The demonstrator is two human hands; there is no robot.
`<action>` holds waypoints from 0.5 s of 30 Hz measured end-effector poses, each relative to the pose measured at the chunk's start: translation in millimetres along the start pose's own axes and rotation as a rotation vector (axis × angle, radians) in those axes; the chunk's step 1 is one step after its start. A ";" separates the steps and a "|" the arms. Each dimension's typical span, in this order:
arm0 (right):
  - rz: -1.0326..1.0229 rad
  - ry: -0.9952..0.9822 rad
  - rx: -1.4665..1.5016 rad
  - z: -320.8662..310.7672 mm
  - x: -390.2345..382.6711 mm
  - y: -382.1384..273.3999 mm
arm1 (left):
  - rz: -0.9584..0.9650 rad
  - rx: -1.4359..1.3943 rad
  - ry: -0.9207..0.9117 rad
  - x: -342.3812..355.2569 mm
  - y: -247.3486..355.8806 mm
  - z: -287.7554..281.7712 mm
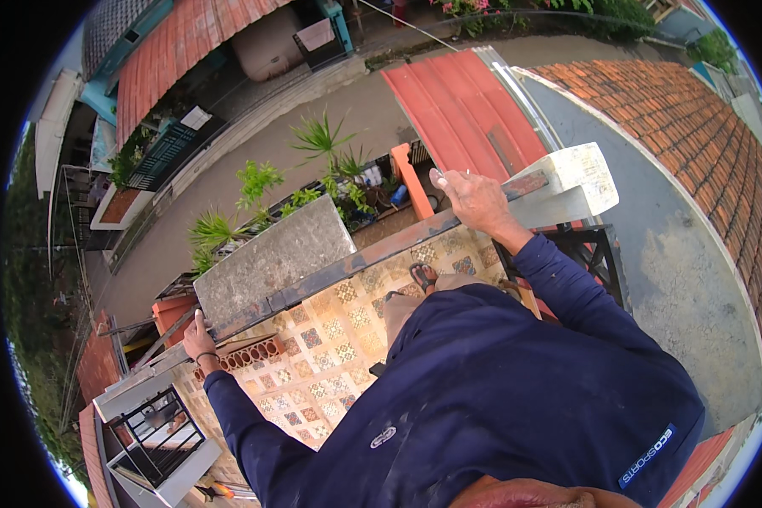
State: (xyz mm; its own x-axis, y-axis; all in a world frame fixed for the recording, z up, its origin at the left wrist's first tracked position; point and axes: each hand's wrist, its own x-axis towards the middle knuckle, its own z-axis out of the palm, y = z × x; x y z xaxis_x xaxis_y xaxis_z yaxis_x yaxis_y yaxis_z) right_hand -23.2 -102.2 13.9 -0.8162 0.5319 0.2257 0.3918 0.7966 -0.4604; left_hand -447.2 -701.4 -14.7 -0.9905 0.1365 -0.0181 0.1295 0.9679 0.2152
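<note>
- My dark blue shirt (516, 389) fills the near part of the view and hides much of what lies under me; my legs are mostly covered, and only one sandal (422, 275) shows well.
- My hands are well apart. My left hand (199, 340) is at the rail (364, 259), thumb up; its palm and most fingers are hidden, so I cannot tell how firmly it holds.
- My right hand (474, 203) lies over the rail farther along, fingers bent; I cannot tell whether they close around it. Something pale at the fingertips is too small to make out.
- The rail runs slantwise in front of me, along the edge of the patterned tiles (339, 343).
- Beside my right hand a white block (591, 179) stands in the way at that end; a black frame (588, 250) is partly behind my sleeve.
- Just past the rail, a grey slab (271, 254) covers part of the view below.
- Beyond are plants (317, 140), a red roof (466, 106) and the street (267, 169).
- Farthest, houses bend and get cut off at the dark rim.
</note>
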 end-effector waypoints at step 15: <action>-0.006 0.005 -0.001 -0.1 -0.5 0.5 | 0.010 -0.030 0.008 -0.1 -0.4 1.2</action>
State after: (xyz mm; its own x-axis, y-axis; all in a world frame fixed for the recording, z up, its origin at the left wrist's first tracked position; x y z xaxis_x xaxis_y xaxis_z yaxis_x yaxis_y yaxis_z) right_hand -22.6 -102.0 13.7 -0.8165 0.5286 0.2322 0.3876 0.7999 -0.4581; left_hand -447.2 -701.6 -15.9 -0.9895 0.1440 -0.0086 0.1376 0.9597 0.2449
